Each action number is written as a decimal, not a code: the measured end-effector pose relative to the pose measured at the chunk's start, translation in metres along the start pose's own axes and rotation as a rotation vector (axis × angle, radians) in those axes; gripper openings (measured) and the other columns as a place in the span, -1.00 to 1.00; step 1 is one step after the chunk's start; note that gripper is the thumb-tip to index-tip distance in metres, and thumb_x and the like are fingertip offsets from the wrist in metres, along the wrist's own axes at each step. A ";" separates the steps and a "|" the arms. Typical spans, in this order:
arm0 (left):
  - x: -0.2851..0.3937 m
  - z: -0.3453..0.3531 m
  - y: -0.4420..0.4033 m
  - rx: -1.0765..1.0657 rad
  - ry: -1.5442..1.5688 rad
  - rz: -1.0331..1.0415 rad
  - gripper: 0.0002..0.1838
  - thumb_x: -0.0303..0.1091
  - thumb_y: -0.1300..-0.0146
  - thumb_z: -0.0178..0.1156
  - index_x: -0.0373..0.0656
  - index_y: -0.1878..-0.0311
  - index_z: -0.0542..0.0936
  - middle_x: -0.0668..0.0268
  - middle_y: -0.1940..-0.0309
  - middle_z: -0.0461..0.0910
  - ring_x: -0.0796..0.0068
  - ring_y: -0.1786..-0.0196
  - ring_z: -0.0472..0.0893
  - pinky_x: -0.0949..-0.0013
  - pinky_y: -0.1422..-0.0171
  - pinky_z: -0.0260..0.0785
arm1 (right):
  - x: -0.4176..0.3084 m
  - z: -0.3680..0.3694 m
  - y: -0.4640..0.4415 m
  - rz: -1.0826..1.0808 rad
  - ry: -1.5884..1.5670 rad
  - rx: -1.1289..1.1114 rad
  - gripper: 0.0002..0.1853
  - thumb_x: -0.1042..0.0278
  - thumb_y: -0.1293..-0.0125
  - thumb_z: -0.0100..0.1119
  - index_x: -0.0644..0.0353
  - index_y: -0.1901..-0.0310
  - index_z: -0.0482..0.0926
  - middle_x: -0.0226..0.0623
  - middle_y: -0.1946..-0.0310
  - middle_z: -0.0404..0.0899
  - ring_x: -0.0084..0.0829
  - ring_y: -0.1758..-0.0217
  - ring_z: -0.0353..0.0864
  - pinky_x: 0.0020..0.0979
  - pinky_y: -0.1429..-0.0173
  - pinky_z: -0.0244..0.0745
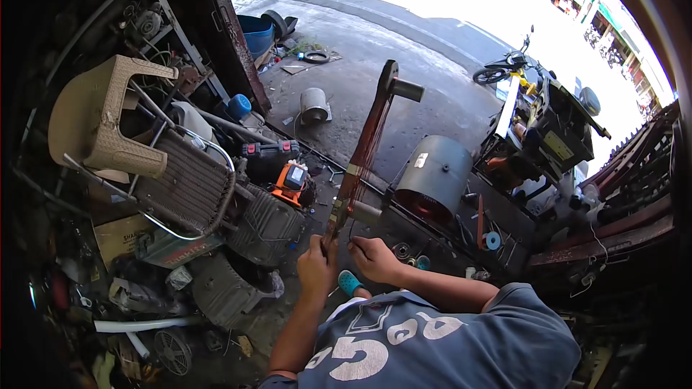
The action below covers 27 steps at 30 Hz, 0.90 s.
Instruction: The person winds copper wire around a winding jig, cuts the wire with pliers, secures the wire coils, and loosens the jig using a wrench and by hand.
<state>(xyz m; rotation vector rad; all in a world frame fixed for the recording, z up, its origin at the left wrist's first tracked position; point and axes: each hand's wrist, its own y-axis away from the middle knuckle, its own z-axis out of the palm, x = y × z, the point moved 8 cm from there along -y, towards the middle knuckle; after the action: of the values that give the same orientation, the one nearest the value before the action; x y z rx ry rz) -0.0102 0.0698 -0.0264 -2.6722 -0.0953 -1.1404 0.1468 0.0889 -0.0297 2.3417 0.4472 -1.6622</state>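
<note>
My left hand [317,268] is wrapped round the lower end of a long reddish-brown bar tool [365,137] and holds it upright in front of me. Two short metal cylinders stick out from the bar's right side, one near its top [408,89] and one lower down [366,212]. Thin copper-coloured strands run along the bar between them. Just right of the bar's lower end, my right hand [375,259] is closed in a pinch at a thin dark strand.
A large grey metal drum [434,176] lies ahead to the right. An orange device [292,177], a tan plastic chair [108,115] and a metal-framed chair [184,184] are on the left. A motorcycle [504,68] stands outside.
</note>
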 end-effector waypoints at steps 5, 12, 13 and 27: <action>0.003 -0.007 0.008 0.005 -0.044 0.077 -0.65 -0.04 -0.47 0.28 -0.14 0.18 0.47 0.04 0.51 0.65 -0.17 0.42 0.69 -0.10 0.40 0.46 | -0.010 0.001 0.010 -0.032 0.017 -0.044 -0.76 0.33 -0.51 0.06 0.33 0.25 0.54 0.18 0.50 0.52 0.26 0.43 0.53 -0.01 0.32 0.44; 0.021 -0.026 0.013 -0.005 -0.136 0.180 -0.64 -0.07 -0.37 0.38 -0.13 0.18 0.47 0.14 0.49 0.62 -0.05 0.44 0.69 0.00 0.42 0.50 | -0.011 0.007 0.020 -0.003 0.040 -0.116 -0.76 0.33 -0.51 0.08 0.33 0.29 0.51 0.16 0.50 0.50 0.21 0.43 0.54 -0.04 0.32 0.42; 0.024 -0.028 0.013 -0.009 -0.137 0.196 -0.65 -0.10 -0.36 0.38 -0.14 0.18 0.47 0.13 0.49 0.62 -0.04 0.44 0.69 0.01 0.42 0.49 | -0.014 0.006 0.022 0.003 0.033 -0.120 -0.76 0.34 -0.51 0.09 0.33 0.29 0.51 0.15 0.50 0.50 0.21 0.44 0.53 -0.05 0.33 0.42; 0.055 -0.047 0.013 -0.033 -0.200 0.395 -0.63 -0.13 -0.24 0.46 -0.13 0.18 0.49 0.21 0.47 0.56 0.09 0.47 0.64 0.11 0.43 0.49 | -0.021 0.002 0.038 -0.053 0.036 -0.123 -0.77 0.41 -0.52 0.07 0.29 0.35 0.46 -0.13 0.63 0.37 -0.24 0.58 0.35 -0.23 0.44 0.31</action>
<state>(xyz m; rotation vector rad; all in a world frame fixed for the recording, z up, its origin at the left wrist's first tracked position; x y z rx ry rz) -0.0031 0.0445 0.0428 -2.6597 0.4028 -0.7576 0.1526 0.0506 -0.0098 2.2927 0.6061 -1.5694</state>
